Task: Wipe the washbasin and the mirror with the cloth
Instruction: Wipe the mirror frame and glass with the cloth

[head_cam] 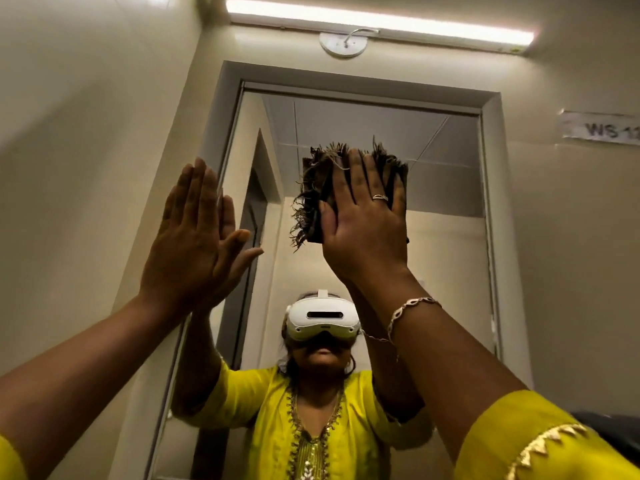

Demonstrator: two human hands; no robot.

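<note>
A tall framed mirror (446, 174) hangs on the wall straight ahead and fills the middle of the head view. My right hand (363, 220) presses a dark brown frayed cloth (313, 195) flat against the upper glass, fingers spread over it. My left hand (197, 237) is raised with its palm flat against the mirror's left frame edge, fingers together, holding nothing. The washbasin is out of view below.
A lit tube light (381, 20) runs along the wall above the mirror, with a round white fitting (343, 43) under it. A paper label (602, 128) is stuck on the right wall. A dark object (609, 427) sits at the lower right. The mirror reflects a person in a yellow top.
</note>
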